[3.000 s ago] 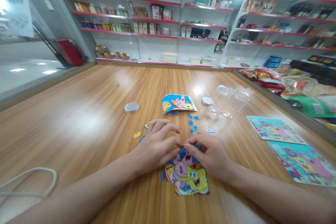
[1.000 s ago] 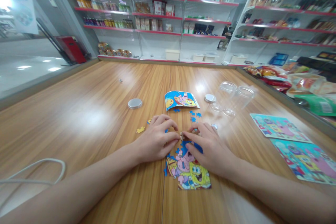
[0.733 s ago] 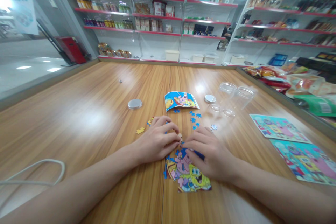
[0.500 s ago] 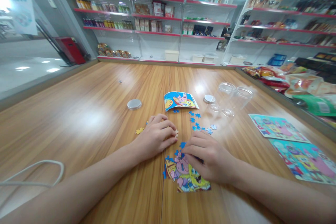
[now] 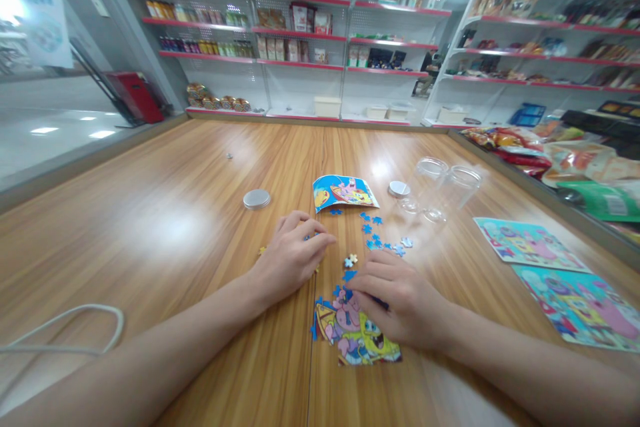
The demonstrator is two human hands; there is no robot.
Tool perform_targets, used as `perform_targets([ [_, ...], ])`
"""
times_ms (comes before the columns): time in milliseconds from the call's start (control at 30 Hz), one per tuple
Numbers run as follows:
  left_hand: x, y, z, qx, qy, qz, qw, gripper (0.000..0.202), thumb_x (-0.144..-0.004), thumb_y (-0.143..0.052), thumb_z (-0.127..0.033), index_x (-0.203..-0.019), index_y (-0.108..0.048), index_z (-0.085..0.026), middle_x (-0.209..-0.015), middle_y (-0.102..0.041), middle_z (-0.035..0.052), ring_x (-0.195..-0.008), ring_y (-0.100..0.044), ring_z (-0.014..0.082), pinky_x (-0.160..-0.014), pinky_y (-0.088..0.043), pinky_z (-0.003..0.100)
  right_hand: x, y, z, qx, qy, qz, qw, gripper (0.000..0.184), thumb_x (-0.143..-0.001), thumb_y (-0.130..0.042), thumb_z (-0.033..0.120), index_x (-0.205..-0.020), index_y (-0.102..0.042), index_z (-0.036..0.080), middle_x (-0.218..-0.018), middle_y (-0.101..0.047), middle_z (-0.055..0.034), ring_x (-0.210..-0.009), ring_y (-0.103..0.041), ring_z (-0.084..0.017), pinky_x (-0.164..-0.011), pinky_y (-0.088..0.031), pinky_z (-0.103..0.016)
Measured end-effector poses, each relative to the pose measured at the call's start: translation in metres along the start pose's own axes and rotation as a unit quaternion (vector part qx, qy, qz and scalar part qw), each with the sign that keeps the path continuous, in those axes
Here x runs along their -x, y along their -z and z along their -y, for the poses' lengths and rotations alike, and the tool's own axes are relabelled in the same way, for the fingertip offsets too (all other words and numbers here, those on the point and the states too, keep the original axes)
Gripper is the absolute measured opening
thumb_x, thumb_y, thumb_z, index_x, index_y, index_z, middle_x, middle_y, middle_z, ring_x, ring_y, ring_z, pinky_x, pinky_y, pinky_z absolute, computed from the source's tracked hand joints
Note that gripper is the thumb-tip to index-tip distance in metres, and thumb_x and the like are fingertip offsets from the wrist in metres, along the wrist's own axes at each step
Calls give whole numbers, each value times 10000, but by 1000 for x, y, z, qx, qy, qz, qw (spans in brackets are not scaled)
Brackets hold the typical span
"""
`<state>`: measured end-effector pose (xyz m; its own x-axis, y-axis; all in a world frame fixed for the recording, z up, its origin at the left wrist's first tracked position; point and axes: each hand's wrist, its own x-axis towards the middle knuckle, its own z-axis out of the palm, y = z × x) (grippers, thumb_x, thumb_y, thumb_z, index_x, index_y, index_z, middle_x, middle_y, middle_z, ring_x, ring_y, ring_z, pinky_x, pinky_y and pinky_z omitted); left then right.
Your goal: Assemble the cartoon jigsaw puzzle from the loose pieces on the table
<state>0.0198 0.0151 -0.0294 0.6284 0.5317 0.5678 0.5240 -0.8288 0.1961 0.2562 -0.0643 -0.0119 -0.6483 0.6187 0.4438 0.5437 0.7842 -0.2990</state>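
Observation:
A partly assembled jigsaw puzzle [image 5: 367, 340] with pink and yellow cartoon figures lies flat on the table before me. My right hand [image 5: 390, 290] rests at its upper right side. Its fingers are bent together at a blue puzzle piece [image 5: 349, 275], and their tips are partly hidden. Further left, my left hand [image 5: 295, 253] hovers with fingers stretched and apart, holding nothing visible. Loose pieces peek out from under it, among them a yellow piece [image 5: 262, 251]. Between the hands lies a small loose puzzle piece [image 5: 351, 260]. Several blue pieces [image 5: 374, 240] are scattered beyond my right hand.
A curved picture card [image 5: 345, 192] stands behind the pieces. Silver lids [image 5: 257, 198] and clear plastic jars [image 5: 463, 183] are farther back. Two picture sheets [image 5: 530, 243] lie at right, a white cable [image 5: 117, 327] at left. Stocked shelves [image 5: 300, 30] line the back.
My left hand has let go of a small puzzle piece, now lying between the hands, and has drawn slightly left with its fingers extended. My right hand has barely moved.

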Motion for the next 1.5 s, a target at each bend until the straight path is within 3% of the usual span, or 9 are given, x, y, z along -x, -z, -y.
perform_targets([
  [100, 0, 4, -1, 6, -27, 9, 1000, 330, -908, -533, -51, -1095, -728, -240, -1144, -634, 100, -1096, -485, 265, -918, -468, 463, 0, 3, -7, 0, -43, -62, 997, 186, -925, -549, 140, -1006, -700, 211, -836, -725, -48, -828, -604, -218, -760, -478, -372],
  [200, 0, 6, -5, 28, -92, 50, 994, 357, -887, -560, -64, -1124, -725, -273, -1232, -605, 98, -1162, -456, 290, -960, -473, 498, 0, 6, -20, 80, -157, -153, 972, 275, -888, -557, 128, -1132, -662, 198, -1002, -730, -84, -958, -612, -266, -859, -470, -430],
  [300, 0, 6, -10, 32, -135, 91, 986, 324, -903, -596, -122, -1168, -703, -274, -1302, -594, 97, -1209, -433, 316, -991, -465, 523, 1, 5, -33, 163, -250, -132, 945, 419, -839, -572, 123, -1255, -597, 169, -1128, -696, -121, -1073, -578, -327, -929, -421, -494],
  [367, 1, 4, -11, 32, -131, 102, 986, 302, -923, -589, -141, -1184, -693, -250, -1317, -596, 99, -1212, -434, 318, -994, -467, 523, 2, 2, -37, 165, -270, -91, 944, 416, -838, -567, 120, -1248, -594, 184, -1151, -692, -106, -1074, -576, -324, -914, -417, -480],
  [567, 0, 2, -10, 30, -110, 105, 988, 266, -973, -548, -183, -1199, -686, -206, -1277, -630, 105, -1190, -460, 303, -988, -479, 500, 2, -1, -31, 155, -250, -53, 954, 283, -873, -558, 123, -1131, -643, 205, -1142, -687, -92, -1090, -564, -302, -906, -407, -444],
  [733, 0, 2, -10, 10, -74, 88, 993, 360, -917, -525, -88, -1229, -673, -191, -1264, -629, 124, -1197, -462, 316, -968, -482, 530, 1, 0, -33, 150, -240, -53, 958, 257, -903, -568, 139, -1134, -658, 206, -1158, -687, -90, -1084, -567, -297, -917, -411, -452],
  [1000, -1, 4, -10, 4, -83, 120, 989, 345, -969, -530, -190, -1283, -649, -269, -1328, -582, 95, -1216, -430, 328, -1000, -460, 546, 1, -2, -33, 94, -190, -48, 976, 232, -957, -529, 129, -1129, -675, 181, -1036, -711, -82, -1002, -574, -267, -893, -461, -437],
  [1200, -1, 4, -11, -2, -54, 117, 992, 372, -943, -525, -137, -1269, -654, -259, -1320, -574, 105, -1220, -433, 326, -992, -450, 552, 2, -4, -32, 112, -195, -55, 973, 227, -935, -579, 176, -1122, -708, 190, -1077, -661, -110, -1039, -563, -280, -900, -474, -450],
  [1500, 1, 3, -9, 6, -48, 109, 993, 344, -943, -525, -125, -1242, -660, -230, -1282, -593, 106, -1216, -434, 317, -986, -440, 520, 1, -1, -31, 132, -175, -50, 974, 142, -984, -581, 202, -996, -723, 201, -1045, -722, -56, -1000, -606, -236, -915, -410, -421],
])
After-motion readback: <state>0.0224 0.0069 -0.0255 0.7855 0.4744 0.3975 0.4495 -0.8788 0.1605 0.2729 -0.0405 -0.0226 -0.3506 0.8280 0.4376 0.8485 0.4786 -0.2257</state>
